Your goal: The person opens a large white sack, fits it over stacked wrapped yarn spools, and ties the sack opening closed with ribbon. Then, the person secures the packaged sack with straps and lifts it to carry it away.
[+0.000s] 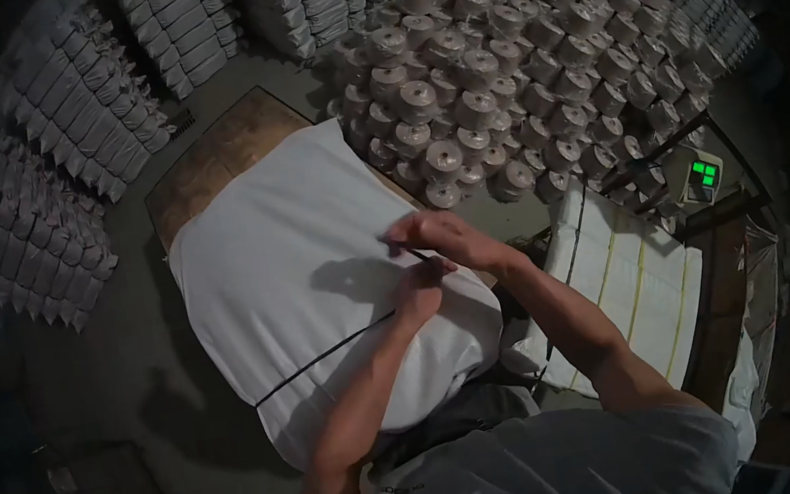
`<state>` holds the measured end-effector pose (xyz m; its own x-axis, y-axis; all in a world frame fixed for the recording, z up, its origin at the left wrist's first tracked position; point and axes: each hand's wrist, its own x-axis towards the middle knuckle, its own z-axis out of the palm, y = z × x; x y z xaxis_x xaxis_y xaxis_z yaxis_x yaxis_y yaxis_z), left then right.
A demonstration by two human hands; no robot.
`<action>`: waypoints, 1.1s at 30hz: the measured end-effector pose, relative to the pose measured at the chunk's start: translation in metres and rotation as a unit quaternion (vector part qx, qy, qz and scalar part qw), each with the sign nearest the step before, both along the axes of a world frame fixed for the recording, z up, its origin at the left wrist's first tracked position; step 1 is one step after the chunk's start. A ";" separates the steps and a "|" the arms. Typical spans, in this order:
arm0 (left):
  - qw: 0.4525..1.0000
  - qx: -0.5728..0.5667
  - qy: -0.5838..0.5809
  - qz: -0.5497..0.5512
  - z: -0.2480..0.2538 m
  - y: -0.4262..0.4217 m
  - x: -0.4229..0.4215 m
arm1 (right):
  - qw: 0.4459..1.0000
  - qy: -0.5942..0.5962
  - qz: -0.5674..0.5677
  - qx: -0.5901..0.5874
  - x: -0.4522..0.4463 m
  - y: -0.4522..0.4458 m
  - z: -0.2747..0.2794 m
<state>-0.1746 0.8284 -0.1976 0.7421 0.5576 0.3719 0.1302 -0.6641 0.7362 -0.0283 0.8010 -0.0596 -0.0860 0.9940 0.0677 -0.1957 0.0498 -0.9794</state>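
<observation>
A large white cloth-wrapped bale [264, 245] lies in front of me on a brown board [210, 152]. Across its near part runs a thin black strap [325, 357], which leads up to my left hand [418, 294]. The fingers of that hand are closed on the strap, low over the bale's right side. Just above and to the right, my right hand [442, 235] is closed too, with a short dark length of strap showing between the two hands. The exact finger grip is blurred. A shadow of my hands falls on the white cloth.
Many wrapped yarn cones [477, 109] are piled behind on the right. At right lies a white bale with yellow straps [623, 286], near a scale display with green digits [703, 174]. Stacked white sacks [81, 99] line the back and left of the floor.
</observation>
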 end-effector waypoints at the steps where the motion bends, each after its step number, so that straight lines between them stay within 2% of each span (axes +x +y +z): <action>1: 1.000 0.004 0.004 -0.006 -0.003 0.003 0.005 | 0.996 -0.064 -0.066 -0.010 0.010 0.005 -0.014; 2: 0.947 -0.316 -0.005 0.050 -0.002 0.007 0.012 | 0.983 -0.129 -0.130 -0.021 0.023 0.010 -0.038; 3: 0.791 -0.603 -0.017 0.102 -0.001 0.011 0.018 | 0.952 -0.258 -0.157 -0.053 0.030 0.001 -0.055; 4: 0.793 -0.601 -0.020 0.103 0.007 0.014 0.016 | 0.904 -0.382 -0.172 -0.090 0.036 -0.007 -0.071; 6: 0.743 -0.666 -0.026 0.057 0.035 0.017 0.006 | 0.825 -0.511 -0.106 -0.216 0.039 -0.033 -0.081; 10: 0.728 -0.681 -0.052 0.049 0.043 0.021 0.006 | 0.804 -0.563 -0.117 -0.151 0.024 -0.062 -0.060; 12: 0.741 -0.665 -0.060 0.062 0.047 0.023 0.010 | 0.852 -0.503 -0.108 -0.099 0.018 -0.067 -0.044; 16: 0.740 -0.668 -0.047 0.063 0.049 0.030 0.016 | 0.857 -0.490 -0.159 -0.017 0.022 -0.066 -0.066; 18: 0.785 -0.616 -0.022 0.060 0.047 0.030 0.017 | 0.885 -0.420 -0.196 -0.047 0.020 -0.067 -0.063; 19: 0.785 -0.617 -0.022 0.060 0.041 0.030 0.019 | 0.885 -0.420 -0.196 -0.048 0.017 -0.065 -0.060; 21: 0.857 -0.508 -0.075 0.040 0.029 0.026 0.030 | 0.900 -0.361 -0.230 -0.082 0.013 -0.059 -0.054; 22: 0.857 -0.508 -0.075 0.038 0.023 0.026 0.032 | 0.899 -0.362 -0.231 -0.083 0.017 -0.058 -0.058; 24: 0.898 -0.437 -0.050 0.029 0.024 0.027 0.032 | 0.860 -0.481 -0.151 -0.080 0.027 -0.056 -0.066; 25: 0.898 -0.437 -0.050 0.031 0.029 0.027 0.030 | 0.860 -0.481 -0.149 -0.079 0.031 -0.059 -0.069; 27: 0.851 -0.521 -0.015 0.070 0.039 0.031 0.023 | 0.844 -0.514 -0.147 -0.031 0.038 -0.063 -0.070; 28: 0.850 -0.521 -0.017 0.072 0.040 0.033 0.023 | 0.845 -0.515 -0.144 -0.030 0.039 -0.064 -0.069; 30: 0.802 -0.591 -0.027 0.086 0.040 0.036 0.023 | 0.854 -0.511 -0.054 0.079 0.040 -0.070 -0.069; 31: 0.802 -0.590 -0.029 0.087 0.035 0.035 0.026 | 0.854 -0.512 -0.053 0.081 0.043 -0.074 -0.070; 33: 0.863 -0.496 -0.077 0.059 0.024 0.027 0.033 | 0.880 -0.475 -0.012 -0.009 0.046 -0.077 -0.074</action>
<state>-0.1416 0.8555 -0.1738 0.6432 0.7259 -0.2437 0.0042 0.3149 0.9491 0.0180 0.7236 -0.1331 -0.0747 0.9964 -0.0391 0.7123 0.0259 -0.7014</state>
